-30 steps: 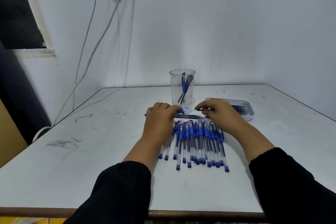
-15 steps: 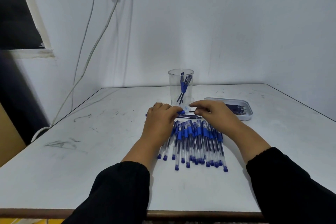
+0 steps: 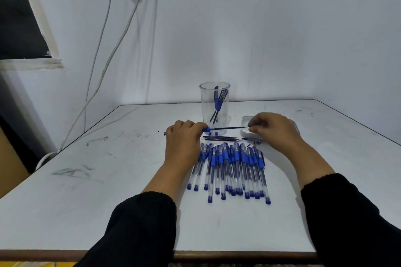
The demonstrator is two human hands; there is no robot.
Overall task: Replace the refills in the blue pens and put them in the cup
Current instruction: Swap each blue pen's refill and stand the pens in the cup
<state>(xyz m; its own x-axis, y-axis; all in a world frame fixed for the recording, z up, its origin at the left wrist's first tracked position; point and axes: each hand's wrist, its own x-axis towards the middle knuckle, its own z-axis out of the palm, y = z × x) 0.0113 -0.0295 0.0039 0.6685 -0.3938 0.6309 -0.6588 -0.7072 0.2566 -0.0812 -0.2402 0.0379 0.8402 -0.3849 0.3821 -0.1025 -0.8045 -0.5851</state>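
Several capped blue pens (image 3: 230,169) lie in a row on the white table (image 3: 108,191) before me. My left hand (image 3: 184,143) grips the barrel of one blue pen (image 3: 206,129), its far end poking out to the left of my fist. My right hand (image 3: 275,130) pinches the thin dark refill (image 3: 227,128), which stretches from the barrel to my fingertips. Behind stands a clear plastic cup (image 3: 214,104) holding a few blue pens. Loose refills (image 3: 221,138) lie between the cup and the pen row.
A shallow white tray (image 3: 246,119) sits under my right hand, mostly hidden. A small pen tip part (image 3: 251,139) lies just right of the loose refills. Cables hang down the wall at the left. The table's front edge is near my sleeves.
My hands have drawn apart: the right hand has moved right, and a long stretch of refill now shows between it and the barrel in my left hand.
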